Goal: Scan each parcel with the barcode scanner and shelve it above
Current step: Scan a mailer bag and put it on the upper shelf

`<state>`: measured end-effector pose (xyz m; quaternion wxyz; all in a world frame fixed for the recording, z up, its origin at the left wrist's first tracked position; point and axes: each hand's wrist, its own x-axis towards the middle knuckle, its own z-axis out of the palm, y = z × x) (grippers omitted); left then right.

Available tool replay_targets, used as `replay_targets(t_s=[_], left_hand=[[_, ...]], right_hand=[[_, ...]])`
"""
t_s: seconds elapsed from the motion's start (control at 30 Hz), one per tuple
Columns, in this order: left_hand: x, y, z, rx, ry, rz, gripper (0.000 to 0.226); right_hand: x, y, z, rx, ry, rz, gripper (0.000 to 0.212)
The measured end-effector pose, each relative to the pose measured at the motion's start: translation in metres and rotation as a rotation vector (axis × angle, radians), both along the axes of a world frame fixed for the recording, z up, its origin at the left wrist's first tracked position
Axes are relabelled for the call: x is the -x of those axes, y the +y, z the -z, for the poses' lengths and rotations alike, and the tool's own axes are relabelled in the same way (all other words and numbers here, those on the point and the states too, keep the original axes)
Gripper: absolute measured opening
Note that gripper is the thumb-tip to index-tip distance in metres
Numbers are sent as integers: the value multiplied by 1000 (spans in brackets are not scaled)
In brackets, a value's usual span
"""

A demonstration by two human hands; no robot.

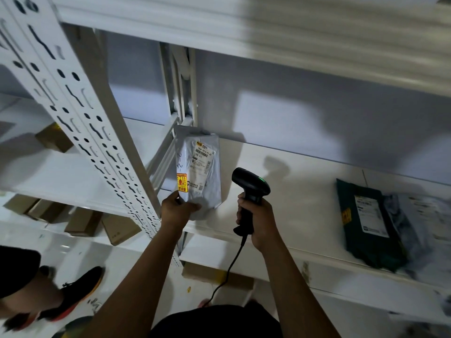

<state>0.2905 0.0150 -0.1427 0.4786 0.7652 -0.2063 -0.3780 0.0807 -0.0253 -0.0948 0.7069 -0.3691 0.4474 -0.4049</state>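
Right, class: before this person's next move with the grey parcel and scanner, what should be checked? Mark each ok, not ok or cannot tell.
1. Left hand holds the grey parcel: ok.
2. Label faces up, uncovered: ok.
3. Right hand has a full grip on the scanner: ok.
4. Scanner's green light lit: ok.
5. Scanner aimed at the label: cannot tell.
6. Shelf bare beside the parcel: ok.

head cam | single view | faces forward-down | close to white shelf (pixel 292 181)

Grey parcel (pixel 206 184) label unreadable, dark parcel (pixel 366 230) blurred, scanner (pixel 251 182) cable end hidden
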Motion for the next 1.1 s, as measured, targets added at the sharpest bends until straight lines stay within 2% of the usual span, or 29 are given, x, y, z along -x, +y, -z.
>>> replay_targets(t_s=[0.1,0.27,0.47,0.67,0.8,1.1], left_hand=[[1,2,0,0,17,-4,37],[0,4,3,-1,48,-11,39],[-1,7,8,-25,71,-35,58],[0,6,3,-53,27,-28,40],[-1,6,4,-40,77,-32,43],[1,11,6,-41,19,-33,41]], right_hand=[[-1,2,-4,-2,-89,-32,13],[-3,4,-7,-6,-60,-46,7],[-8,5,-8,-36,-94,-76,7],[-15,10,-11,-49,-89,-114,17],[-18,11,-11,-54,-87,-120,23],[-30,10,-8,-78,-57,-134,11]])
